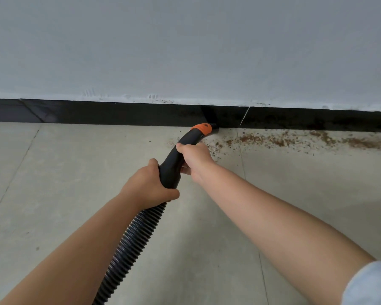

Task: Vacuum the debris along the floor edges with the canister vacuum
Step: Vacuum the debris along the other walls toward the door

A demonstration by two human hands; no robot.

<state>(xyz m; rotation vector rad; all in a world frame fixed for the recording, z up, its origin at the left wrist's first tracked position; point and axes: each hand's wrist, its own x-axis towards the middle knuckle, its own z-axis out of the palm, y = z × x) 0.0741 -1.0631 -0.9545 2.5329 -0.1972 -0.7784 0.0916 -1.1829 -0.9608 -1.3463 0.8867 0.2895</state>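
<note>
A black vacuum handle (174, 164) with an orange collar (202, 128) points at the black baseboard (119, 113); its tip sits where the floor meets the baseboard. My left hand (147, 183) grips the lower end of the handle, just above the ribbed black hose (132, 241). My right hand (194, 157) grips the handle higher up, closer to the collar. Brown debris (295, 140) lies scattered along the floor edge to the right of the nozzle. The canister itself is out of view.
A white wall (185, 51) rises above the baseboard. The floor is pale grey tile (75, 172) with thin joints. The hose runs off the bottom edge between my arms. The floor edge left of the nozzle shows only a few specks.
</note>
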